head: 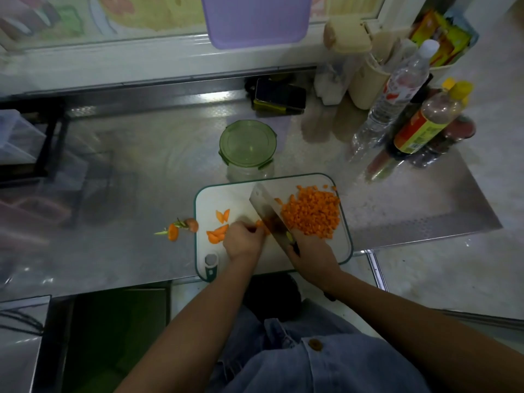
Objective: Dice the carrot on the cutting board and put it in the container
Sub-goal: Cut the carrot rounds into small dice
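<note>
A white cutting board [243, 194] with a green rim lies on the steel counter. On its right side sits a heap of diced carrot [312, 212]. My right hand [312, 253] grips the handle of a cleaver [265, 207], whose blade stands on the board just left of the heap. My left hand [243, 241] presses carrot pieces [259, 224] against the blade. A few carrot slices [218, 232] lie on the board's left part. A glass container [248, 150] with a green lid stands closed just behind the board.
Carrot ends with green stem [181, 229] lie on the counter left of the board. A phone [279, 96] rests at the back. Bottles [397, 95] and jars crowd the right rear. A purple board [255, 18] leans on the window ledge.
</note>
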Available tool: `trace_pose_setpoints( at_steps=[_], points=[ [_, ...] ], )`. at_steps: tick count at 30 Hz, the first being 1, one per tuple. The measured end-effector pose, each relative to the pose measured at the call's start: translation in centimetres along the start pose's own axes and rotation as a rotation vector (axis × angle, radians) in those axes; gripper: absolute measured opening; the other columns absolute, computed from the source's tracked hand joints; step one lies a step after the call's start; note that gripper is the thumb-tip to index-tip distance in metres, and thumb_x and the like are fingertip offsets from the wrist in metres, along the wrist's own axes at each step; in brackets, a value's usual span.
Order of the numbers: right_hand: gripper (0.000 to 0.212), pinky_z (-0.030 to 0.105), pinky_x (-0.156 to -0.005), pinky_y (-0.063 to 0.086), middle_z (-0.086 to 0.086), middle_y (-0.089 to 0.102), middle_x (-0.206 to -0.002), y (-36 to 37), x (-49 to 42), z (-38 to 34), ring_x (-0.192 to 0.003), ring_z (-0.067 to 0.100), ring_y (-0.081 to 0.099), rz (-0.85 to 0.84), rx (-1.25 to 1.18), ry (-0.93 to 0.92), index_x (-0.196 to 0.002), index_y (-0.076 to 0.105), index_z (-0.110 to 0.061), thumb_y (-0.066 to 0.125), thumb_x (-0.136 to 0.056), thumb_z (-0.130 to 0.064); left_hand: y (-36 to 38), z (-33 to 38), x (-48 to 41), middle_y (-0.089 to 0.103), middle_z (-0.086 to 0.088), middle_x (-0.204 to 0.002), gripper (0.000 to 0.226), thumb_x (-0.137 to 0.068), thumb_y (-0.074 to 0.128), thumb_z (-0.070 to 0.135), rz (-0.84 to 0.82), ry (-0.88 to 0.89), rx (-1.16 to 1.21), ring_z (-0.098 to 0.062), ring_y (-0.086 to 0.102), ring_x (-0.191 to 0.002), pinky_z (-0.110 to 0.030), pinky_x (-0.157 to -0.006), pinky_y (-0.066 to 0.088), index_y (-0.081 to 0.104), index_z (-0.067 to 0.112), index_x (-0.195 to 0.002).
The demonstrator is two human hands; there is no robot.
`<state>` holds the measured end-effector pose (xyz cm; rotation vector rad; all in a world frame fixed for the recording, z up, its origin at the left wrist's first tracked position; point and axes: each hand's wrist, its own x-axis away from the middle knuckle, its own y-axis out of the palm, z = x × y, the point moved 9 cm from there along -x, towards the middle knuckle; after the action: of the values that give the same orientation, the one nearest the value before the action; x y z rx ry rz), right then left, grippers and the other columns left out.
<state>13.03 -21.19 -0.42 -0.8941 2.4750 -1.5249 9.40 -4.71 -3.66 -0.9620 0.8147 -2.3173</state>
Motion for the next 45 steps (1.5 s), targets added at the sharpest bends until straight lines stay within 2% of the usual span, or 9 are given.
trace_pose_setpoints(
  at_steps=[2,8,12,17,20,24,30,36,45],
  points=[
    [0.014,0.030,-0.055,0.035,0.011,0.060,-0.077,0.3,0.1,-0.2,-0.068,0.029,0.058,-0.011,0.011,0.001,-0.101,0.054,-0.010,0.051,-0.093,-0.021,0.4,0.1,-0.1,0.073,-0.009,-0.094,0.028,-0.081,0.069,0.037,-0.003,-0.012,0.011,-0.027,0.066,-0.090,-0.030,-0.074,0.047,0.075,0.013,-0.093],
    [0.013,0.041,-0.060,0.049,0.011,0.061,-0.077,-0.9,0.1,0.5,-0.069,0.028,0.059,0.032,0.023,0.043,-0.098,0.055,-0.010,0.050,-0.092,-0.021,1.1,0.7,-0.6,0.074,-0.008,-0.094,0.027,-0.079,0.071,0.037,-0.039,-0.053,0.034,-0.025,0.067,-0.090,-0.028,-0.074,0.048,0.077,0.016,-0.094],
    [0.013,0.041,-0.060,0.049,0.011,0.062,-0.077,-1.3,0.3,0.5,-0.069,0.028,0.058,0.048,0.028,0.038,-0.098,0.056,-0.010,0.051,-0.092,-0.020,1.1,0.9,-0.7,0.073,-0.009,-0.097,0.025,-0.080,0.070,0.032,-0.024,-0.056,0.026,-0.027,0.066,-0.094,-0.030,-0.076,0.048,0.076,0.015,-0.096],
    [0.015,0.041,-0.059,0.051,0.011,0.062,-0.078,-1.1,0.1,0.0,-0.068,0.028,0.060,0.051,0.016,0.032,-0.101,0.056,-0.010,0.053,-0.091,-0.022,1.3,0.9,-0.9,0.073,-0.010,-0.088,0.027,-0.081,0.067,0.037,-0.031,-0.064,0.052,-0.028,0.067,-0.088,-0.029,-0.069,0.047,0.077,0.013,-0.086],
    [0.012,0.039,-0.057,0.048,0.012,0.061,-0.076,-1.2,0.0,-0.1,-0.067,0.029,0.059,0.053,0.013,0.029,-0.097,0.055,-0.010,0.052,-0.092,-0.021,1.3,0.8,-1.0,0.073,-0.010,-0.094,0.026,-0.080,0.070,0.036,-0.033,-0.059,0.049,-0.027,0.066,-0.091,-0.029,-0.072,0.046,0.077,0.013,-0.093],
    [0.014,0.039,-0.059,0.047,0.011,0.061,-0.078,-1.6,0.0,0.5,-0.069,0.029,0.059,0.058,0.030,0.053,-0.100,0.055,-0.010,0.051,-0.093,-0.022,1.4,0.7,-1.1,0.073,-0.009,-0.094,0.026,-0.079,0.073,0.034,-0.055,-0.063,0.068,-0.025,0.067,-0.090,-0.028,-0.073,0.046,0.077,0.013,-0.094],
    [0.026,0.045,-0.064,0.051,0.014,0.062,-0.084,-0.5,0.1,0.3,-0.074,0.031,0.060,-0.025,0.012,0.050,-0.116,0.051,-0.010,0.049,-0.093,-0.022,1.6,-0.1,-1.3,0.074,-0.008,-0.090,0.024,-0.074,0.078,0.031,-0.060,-0.111,0.147,-0.025,0.068,-0.084,-0.035,-0.080,0.055,0.078,0.015,-0.091],
    [0.021,0.043,-0.063,0.051,0.013,0.062,-0.083,-1.5,0.1,-0.3,-0.072,0.030,0.060,-0.008,0.013,0.024,-0.112,0.051,-0.010,0.048,-0.094,-0.021,1.5,-0.1,-1.5,0.074,-0.008,-0.091,0.023,-0.075,0.076,0.029,-0.058,-0.121,0.166,-0.026,0.068,-0.088,-0.034,-0.082,0.054,0.077,0.014,-0.093],
    [0.023,0.042,-0.066,0.053,0.011,0.064,-0.088,-0.8,0.2,-0.7,-0.076,0.029,0.062,-0.108,0.167,-0.004,-0.113,0.049,-0.011,0.047,-0.093,-0.021,1.8,-0.4,-1.8,0.074,-0.010,-0.093,0.022,-0.077,0.074,0.027,-0.075,-0.126,0.170,-0.027,0.067,-0.089,-0.036,-0.083,0.055,0.077,0.014,-0.095]
  ],
)
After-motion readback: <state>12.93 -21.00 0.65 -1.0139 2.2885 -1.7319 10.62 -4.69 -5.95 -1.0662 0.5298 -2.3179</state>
